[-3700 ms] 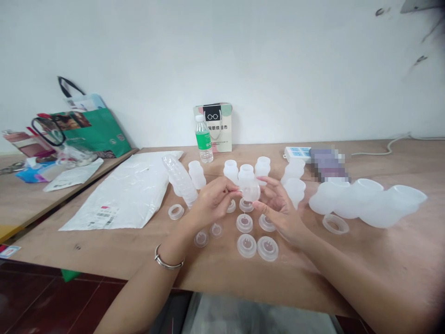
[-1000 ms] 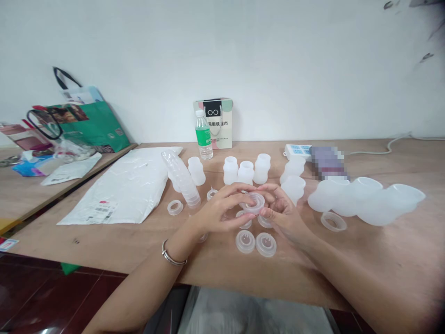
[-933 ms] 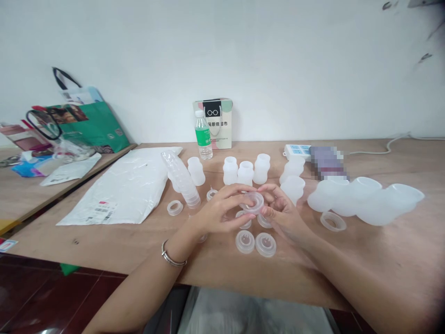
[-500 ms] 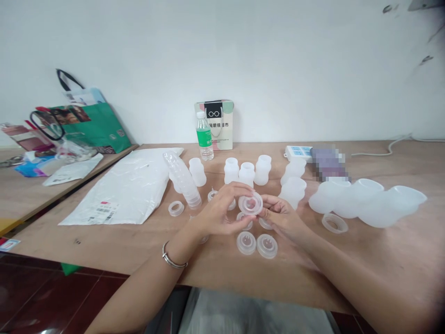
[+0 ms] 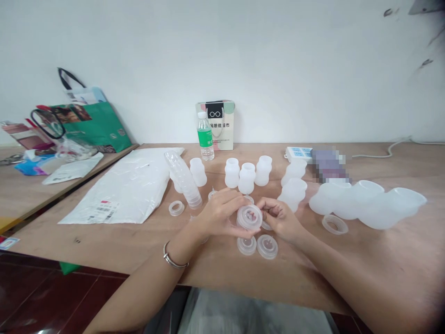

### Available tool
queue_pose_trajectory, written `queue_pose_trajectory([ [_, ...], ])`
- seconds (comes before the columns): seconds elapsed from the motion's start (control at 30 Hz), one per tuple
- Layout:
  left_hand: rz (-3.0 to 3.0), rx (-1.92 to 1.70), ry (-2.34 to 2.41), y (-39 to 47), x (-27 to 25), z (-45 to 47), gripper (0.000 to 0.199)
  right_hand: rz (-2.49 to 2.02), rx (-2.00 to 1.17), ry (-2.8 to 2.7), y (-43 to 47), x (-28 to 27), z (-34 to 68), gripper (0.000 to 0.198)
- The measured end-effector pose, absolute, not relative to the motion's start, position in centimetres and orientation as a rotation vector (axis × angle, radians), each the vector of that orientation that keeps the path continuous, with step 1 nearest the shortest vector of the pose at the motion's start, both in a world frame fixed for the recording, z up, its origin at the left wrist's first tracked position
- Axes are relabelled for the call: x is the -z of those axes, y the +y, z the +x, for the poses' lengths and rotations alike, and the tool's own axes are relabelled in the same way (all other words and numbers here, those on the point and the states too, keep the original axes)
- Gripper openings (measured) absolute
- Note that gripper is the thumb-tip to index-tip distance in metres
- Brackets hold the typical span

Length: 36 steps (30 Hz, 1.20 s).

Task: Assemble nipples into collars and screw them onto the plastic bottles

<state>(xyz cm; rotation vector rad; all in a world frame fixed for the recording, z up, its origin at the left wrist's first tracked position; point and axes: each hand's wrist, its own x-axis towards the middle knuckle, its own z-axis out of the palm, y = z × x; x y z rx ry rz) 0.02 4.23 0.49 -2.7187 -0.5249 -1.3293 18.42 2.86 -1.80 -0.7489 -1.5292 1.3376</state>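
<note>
My left hand (image 5: 222, 211) is closed around a clear round plastic lid (image 5: 249, 217) with raised inner rings, tilted to face me above the table. At the lid's right edge, the bent fingers of my right hand (image 5: 280, 218) pinch together on its rim. Below it, a similar lid (image 5: 246, 245) and another clear lid (image 5: 267, 247) lie flat side by side. More clear pieces are partly hidden behind my hands. Beyond them stand frosted white wavy-sided bottles (image 5: 247, 178). A loose clear ring (image 5: 176, 208) sits to the left of my left hand.
A curved stack of clear cups (image 5: 183, 178) leans near a white mailing bag (image 5: 120, 185). A green-labelled water bottle (image 5: 205, 137) and paper bag (image 5: 225, 132) stand by the wall. At right are larger frosted pieces (image 5: 373, 204), a ring (image 5: 334, 224) and a power strip (image 5: 298, 153).
Both hands have lowered the lid slightly towards me, and its face has turned. My left fingers have shifted around it, while my right fingers have curled more at its edge.
</note>
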Motion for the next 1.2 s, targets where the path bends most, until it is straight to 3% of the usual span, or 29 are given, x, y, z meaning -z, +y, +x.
queue_pose_trajectory([
  [0.23, -2.582, 1.537, -0.801, 3.8, -0.7, 0.5, 0.035, -0.705, -1.308, -1.565, 2.2, 2.0, 18.4, 0.033],
  [0.53, -2.619, 1.445, -0.537, 3.7, -0.5, 0.5, 0.037, -0.769, -1.205, -1.617, 2.5, 1.7, 18.4, 0.036],
  [0.83, -2.590, 1.466, -0.715, 4.0, -1.1, 0.1, 0.033, -0.774, -1.226, -1.620, 2.3, 1.3, 18.6, 0.037],
  [1.03, -3.005, 1.109, -0.880, 3.6, -2.6, -0.6, 0.035, -0.851, -1.115, -1.601, 1.9, 1.5, 19.1, 0.031],
  [1.2, -2.996, 0.895, -0.922, 2.6, -3.2, -1.6, 0.035, -0.834, -0.873, -1.650, 1.5, 1.7, 19.1, 0.016],
])
